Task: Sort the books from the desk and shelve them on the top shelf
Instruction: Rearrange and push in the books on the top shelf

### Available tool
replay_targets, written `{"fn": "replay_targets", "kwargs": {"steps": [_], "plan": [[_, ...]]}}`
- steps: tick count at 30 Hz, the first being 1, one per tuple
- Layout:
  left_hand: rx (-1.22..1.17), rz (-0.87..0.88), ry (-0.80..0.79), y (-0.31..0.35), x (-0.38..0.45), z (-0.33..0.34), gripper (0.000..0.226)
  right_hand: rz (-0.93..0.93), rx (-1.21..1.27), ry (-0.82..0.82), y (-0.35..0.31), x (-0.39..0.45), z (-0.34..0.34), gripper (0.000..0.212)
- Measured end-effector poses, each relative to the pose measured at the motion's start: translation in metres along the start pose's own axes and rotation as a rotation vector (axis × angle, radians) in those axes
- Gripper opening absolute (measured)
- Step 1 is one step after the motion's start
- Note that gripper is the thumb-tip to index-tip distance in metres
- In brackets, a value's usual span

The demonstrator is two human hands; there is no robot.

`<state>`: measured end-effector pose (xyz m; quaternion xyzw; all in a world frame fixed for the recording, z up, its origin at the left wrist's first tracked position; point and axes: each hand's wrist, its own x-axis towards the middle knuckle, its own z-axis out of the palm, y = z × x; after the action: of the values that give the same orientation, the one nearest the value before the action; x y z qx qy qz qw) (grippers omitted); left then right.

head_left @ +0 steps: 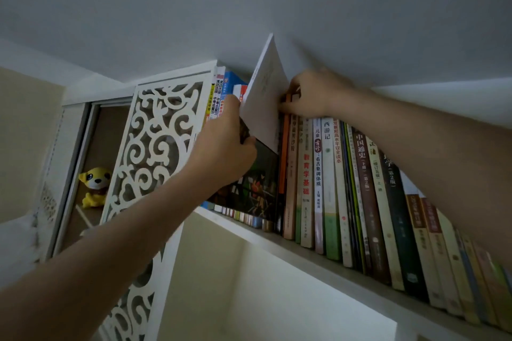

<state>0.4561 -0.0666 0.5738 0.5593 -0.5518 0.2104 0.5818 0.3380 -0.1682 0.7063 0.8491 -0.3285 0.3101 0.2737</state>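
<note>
Looking up at a plain grey-white ceiling (249,3) that fills everything above both hands, with a cream wall (25,133) way off past the left hand. The white bookcase's top shelf (318,252) runs under both hands and slopes down to the right, and there's a bare white compartment (249,285) below it, under the left forearm.

A long row of upright books (360,188) sits on that shelf, starting just under the right hand and going out along the right forearm, spines facing out, packed tight. Just left of the left hand is a white carved fretwork panel (155,141) with swirly cutouts, and a few more books (221,91) stand between it and the hand.

The book being shelved (260,180) has a dark cover with orange and green on it, sitting in the gap at the left end of the row with a white page or cover (266,91) flapped up toward the ceiling. Left hand (224,147) grips it, fingers curled round its edge. Right hand (313,94) pinches the tops of the row's first books, next to an orange spine (282,158).

Small yellow plush dog (94,185) sits in a cubby beyond the panel, well left of the hands.
</note>
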Motion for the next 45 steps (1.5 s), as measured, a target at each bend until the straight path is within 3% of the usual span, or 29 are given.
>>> {"fn": "replay_targets", "kwargs": {"steps": [3,7,10,16,20,26,28,30,33,38,45], "plan": [[-0.009,-0.079,0.048,-0.003,-0.003,0.044,0.035,-0.025,-0.047,-0.015,0.003,0.001,0.001,0.038],[-0.084,-0.161,0.203,-0.012,-0.021,0.094,0.013,-0.038,-0.076,-0.061,0.005,0.002,0.002,0.043],[-0.099,-0.16,0.248,-0.01,-0.027,0.115,0.023,-0.032,-0.064,-0.058,0.005,0.003,0.0,0.044],[-0.196,-0.063,-0.079,-0.039,-0.021,0.075,0.031,-0.029,0.018,-0.088,0.01,0.002,-0.001,0.039],[-0.253,-0.069,-0.045,-0.051,-0.012,0.065,0.05,-0.04,0.092,-0.16,0.008,-0.002,-0.009,0.043],[-0.162,-0.104,-0.045,-0.05,0.003,0.065,0.061,-0.037,0.106,-0.174,0.006,0.0,-0.01,0.053],[-0.117,-0.058,-0.018,-0.049,0.001,0.063,0.069,-0.042,0.103,-0.181,0.005,-0.002,-0.009,0.051],[-0.02,0.104,-0.004,-0.05,-0.002,0.066,0.079,-0.047,0.095,-0.204,0.005,-0.002,-0.012,0.05],[0.077,0.339,-0.14,-0.057,-0.005,0.077,0.073,-0.057,0.086,-0.313,0.008,0.003,-0.019,0.054],[0.165,0.375,-0.177,-0.069,-0.002,0.087,0.068,-0.038,0.168,-0.281,0.015,0.003,-0.011,0.055],[0.088,0.357,-0.144,-0.063,-0.004,0.076,0.067,-0.036,0.132,-0.251,0.015,-0.002,-0.011,0.047]]}}
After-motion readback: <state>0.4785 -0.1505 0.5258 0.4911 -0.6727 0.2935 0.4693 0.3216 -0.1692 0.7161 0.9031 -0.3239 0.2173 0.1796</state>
